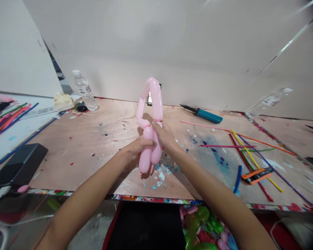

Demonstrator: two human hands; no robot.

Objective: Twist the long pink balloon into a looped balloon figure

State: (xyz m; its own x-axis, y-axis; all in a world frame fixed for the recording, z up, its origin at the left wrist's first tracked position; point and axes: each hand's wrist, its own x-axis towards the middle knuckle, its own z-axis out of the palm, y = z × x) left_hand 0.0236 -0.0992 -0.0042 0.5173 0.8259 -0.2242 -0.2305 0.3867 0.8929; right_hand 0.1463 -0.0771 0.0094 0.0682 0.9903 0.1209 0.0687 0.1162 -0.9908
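Observation:
Both of my hands hold a pink modelling balloon [158, 99] above the middle of the table. The balloon is bent into a tall loop at the top, with two shorter bubbles hanging side by side below. My left hand [137, 146] is closed round the lower left bubble, its fingers crossing the front. My right hand [165, 135] grips the balloon at the narrow joints under the loop, its thumb at the front. Some of the fingers are hidden behind the bubbles.
Uninflated balloons [246, 149] lie scattered at the right, beside an orange-black cutter [258, 175]. A blue hand pump [207, 115] lies near the back wall. Water bottles [85, 91] stand at left and right. A dark box [19, 163] sits at the left edge.

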